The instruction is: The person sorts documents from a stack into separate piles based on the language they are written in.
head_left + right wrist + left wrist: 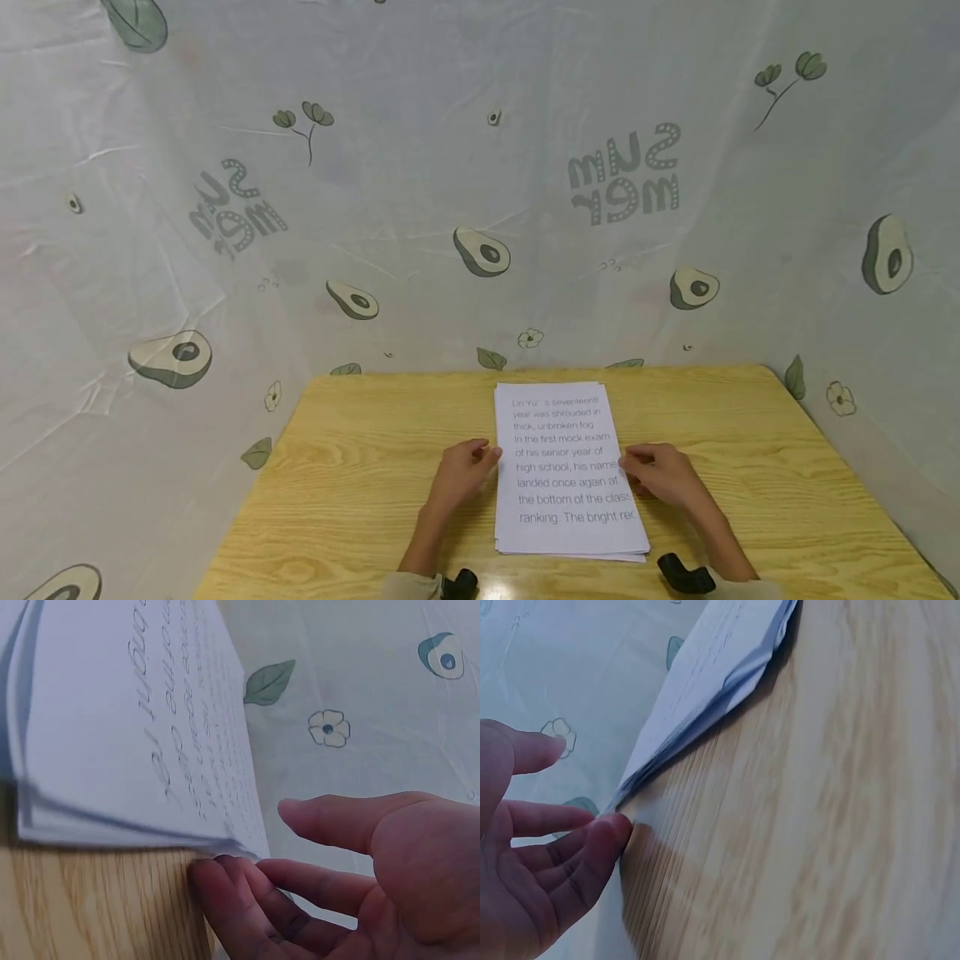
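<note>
A stack of white printed paper sheets (566, 533) lies on the wooden table, its edges slightly uneven. Large lines of English text face up on the top sheet. My left hand (461, 475) is at the left edge of the stack; in the left wrist view its fingertips (613, 831) touch that edge, with the thumb held apart. On the opposite side, my right hand (663, 473) has its fingertips (217, 881) against the right edge, its thumb raised away from the sheets. Neither hand pinches the paper.
The light wooden table (360, 475) extends on both sides of the stack. A pale curtain (420, 167) printed with avocados, leaves and flowers surrounds its back and sides. Black wrist devices (686, 575) sit near both sleeves.
</note>
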`<action>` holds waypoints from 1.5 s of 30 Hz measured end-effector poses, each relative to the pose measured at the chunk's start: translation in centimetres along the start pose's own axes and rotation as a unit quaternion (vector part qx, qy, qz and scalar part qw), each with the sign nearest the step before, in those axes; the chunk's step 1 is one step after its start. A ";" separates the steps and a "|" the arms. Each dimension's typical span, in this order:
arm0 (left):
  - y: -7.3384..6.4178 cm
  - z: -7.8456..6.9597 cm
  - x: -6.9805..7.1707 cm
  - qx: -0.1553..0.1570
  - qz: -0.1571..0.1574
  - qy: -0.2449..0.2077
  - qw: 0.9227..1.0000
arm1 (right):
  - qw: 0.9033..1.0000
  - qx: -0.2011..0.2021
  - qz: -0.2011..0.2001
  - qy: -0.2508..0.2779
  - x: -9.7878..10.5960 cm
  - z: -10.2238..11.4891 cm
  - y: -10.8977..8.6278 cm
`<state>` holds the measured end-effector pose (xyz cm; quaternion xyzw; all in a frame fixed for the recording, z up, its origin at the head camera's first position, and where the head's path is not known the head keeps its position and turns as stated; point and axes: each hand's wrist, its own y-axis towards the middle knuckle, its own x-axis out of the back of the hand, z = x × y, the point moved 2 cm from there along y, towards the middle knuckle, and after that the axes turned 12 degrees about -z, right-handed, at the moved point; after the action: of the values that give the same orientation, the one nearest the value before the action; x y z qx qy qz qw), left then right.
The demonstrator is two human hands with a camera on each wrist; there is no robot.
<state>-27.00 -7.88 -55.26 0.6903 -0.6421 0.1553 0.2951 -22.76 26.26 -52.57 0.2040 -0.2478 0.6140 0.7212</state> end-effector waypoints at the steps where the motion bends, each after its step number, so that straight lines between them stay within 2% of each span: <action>1: -0.1 -0.1 -0.1 0.002 0.001 -0.002 1.000 | 1.000 -0.002 0.000 -0.002 -0.1 0.1 0.0; 9: 0.1 -0.4 -0.4 0.013 0.025 -0.034 0.999 | 1.000 0.002 -0.005 0.000 -1.3 0.8 0.1; 17: 0.6 0.4 0.5 0.028 0.043 -0.061 0.997 | 1.000 0.005 -0.012 0.014 -2.5 1.5 0.2; 23: 0.7 0.5 1.2 0.034 0.040 -0.065 0.996 | 1.000 0.011 -0.016 0.014 -2.9 2.2 0.2; 32: 0.6 1.0 1.3 0.036 0.037 -0.066 0.996 | 1.000 0.010 -0.013 0.008 -3.0 2.2 0.0; 40: 0.5 1.2 0.9 0.008 0.028 -0.017 0.999 | 1.000 0.012 -0.002 -0.006 -2.9 2.2 -0.1; 45: 0.5 1.0 0.6 0.003 0.020 0.006 1.000 | 1.000 0.020 -0.003 -0.019 -2.9 2.0 0.0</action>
<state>-27.52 -8.97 -55.56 0.6771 -0.6537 0.1672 0.2937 -23.33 22.78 -52.74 0.2310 -0.2483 0.6128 0.7138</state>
